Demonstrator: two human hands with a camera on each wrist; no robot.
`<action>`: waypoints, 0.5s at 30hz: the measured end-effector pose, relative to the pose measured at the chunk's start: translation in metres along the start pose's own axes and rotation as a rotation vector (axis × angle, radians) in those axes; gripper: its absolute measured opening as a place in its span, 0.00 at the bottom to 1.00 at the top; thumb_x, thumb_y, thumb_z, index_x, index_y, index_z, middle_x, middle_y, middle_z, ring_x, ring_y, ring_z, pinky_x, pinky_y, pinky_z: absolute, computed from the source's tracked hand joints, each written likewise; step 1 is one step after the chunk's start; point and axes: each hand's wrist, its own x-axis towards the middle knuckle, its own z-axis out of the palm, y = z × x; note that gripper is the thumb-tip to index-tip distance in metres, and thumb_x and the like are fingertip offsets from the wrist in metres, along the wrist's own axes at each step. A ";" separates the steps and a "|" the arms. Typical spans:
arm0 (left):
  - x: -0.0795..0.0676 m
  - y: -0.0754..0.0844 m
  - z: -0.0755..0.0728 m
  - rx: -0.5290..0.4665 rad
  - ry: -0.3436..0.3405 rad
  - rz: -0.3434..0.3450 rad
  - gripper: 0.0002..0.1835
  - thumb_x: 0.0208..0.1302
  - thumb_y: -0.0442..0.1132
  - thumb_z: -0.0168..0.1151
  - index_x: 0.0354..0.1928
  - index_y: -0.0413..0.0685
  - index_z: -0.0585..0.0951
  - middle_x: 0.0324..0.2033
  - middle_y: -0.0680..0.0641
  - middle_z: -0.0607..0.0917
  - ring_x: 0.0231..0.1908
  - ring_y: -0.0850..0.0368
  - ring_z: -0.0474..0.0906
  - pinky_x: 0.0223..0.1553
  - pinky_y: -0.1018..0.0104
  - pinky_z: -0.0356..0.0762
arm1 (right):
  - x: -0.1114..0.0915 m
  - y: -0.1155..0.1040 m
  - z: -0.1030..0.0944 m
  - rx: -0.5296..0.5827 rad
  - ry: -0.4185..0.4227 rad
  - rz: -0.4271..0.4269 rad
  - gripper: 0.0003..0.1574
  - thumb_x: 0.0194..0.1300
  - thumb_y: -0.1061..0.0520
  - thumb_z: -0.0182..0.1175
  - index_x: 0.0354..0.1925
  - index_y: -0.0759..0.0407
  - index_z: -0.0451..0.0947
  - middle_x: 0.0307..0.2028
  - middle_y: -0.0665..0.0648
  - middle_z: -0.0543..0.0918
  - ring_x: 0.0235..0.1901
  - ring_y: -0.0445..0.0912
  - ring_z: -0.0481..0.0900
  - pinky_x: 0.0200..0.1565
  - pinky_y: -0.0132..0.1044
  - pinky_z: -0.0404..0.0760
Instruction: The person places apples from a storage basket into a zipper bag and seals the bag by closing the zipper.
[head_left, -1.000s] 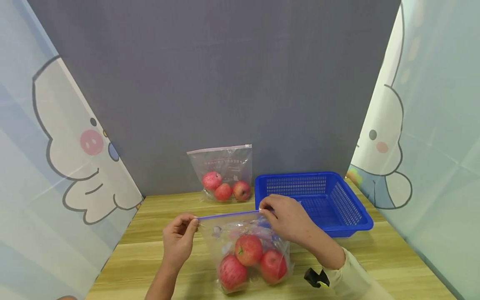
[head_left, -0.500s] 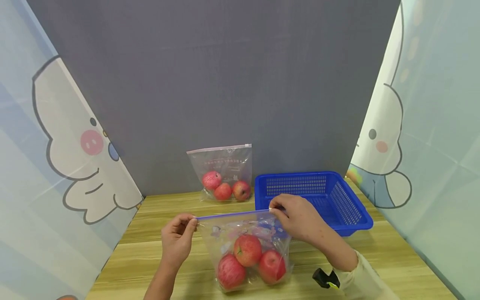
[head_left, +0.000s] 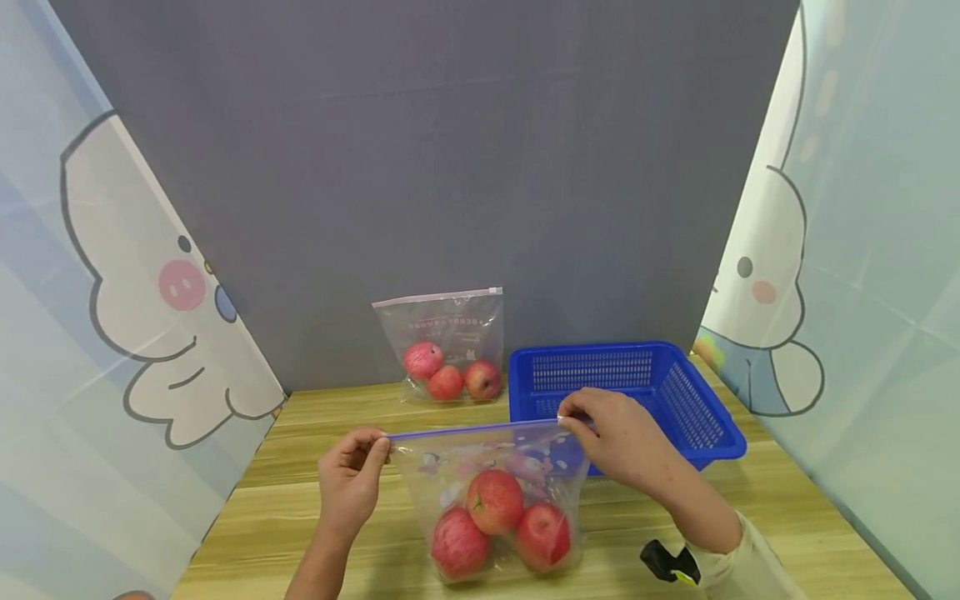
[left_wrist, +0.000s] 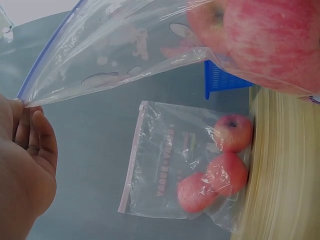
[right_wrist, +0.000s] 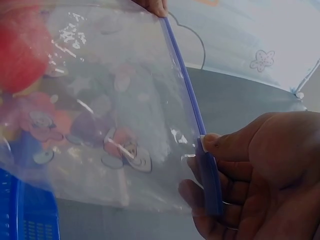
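Note:
A clear zip bag (head_left: 420, 483) with a blue-purple top strip stands on the table, holding three red apples (head_left: 496, 502). My left hand (head_left: 351, 483) pinches the left end of the strip between thumb and fingers. On the strip's right part, my right hand (head_left: 622, 442) pinches the small white slider (right_wrist: 202, 143) with the thumb in front and fingers behind. In the right wrist view, a short length of strip extends past the slider. Cartoon prints (right_wrist: 127, 150) show on the bag's upper part.
Behind, a second zip bag (head_left: 450, 321) with a pink strip and white slider holds three apples, leaning near the grey backdrop (head_left: 465, 167). A blue plastic basket (head_left: 720, 446) stands at the right, partly behind the right hand. Wood-grain table (head_left: 300, 417) lies beneath.
My right hand has slid rightward along the strip with the slider, towards the bag's right end. My left hand keeps its pinch and has shifted slightly left.

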 end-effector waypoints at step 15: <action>-0.005 -0.003 -0.011 -0.018 0.011 -0.005 0.08 0.58 0.10 0.51 0.32 0.23 0.76 0.24 0.41 0.80 0.23 0.59 0.76 0.26 0.74 0.76 | -0.008 0.009 -0.011 -0.004 -0.017 0.059 0.04 0.68 0.57 0.62 0.35 0.48 0.79 0.30 0.42 0.76 0.26 0.38 0.70 0.29 0.34 0.73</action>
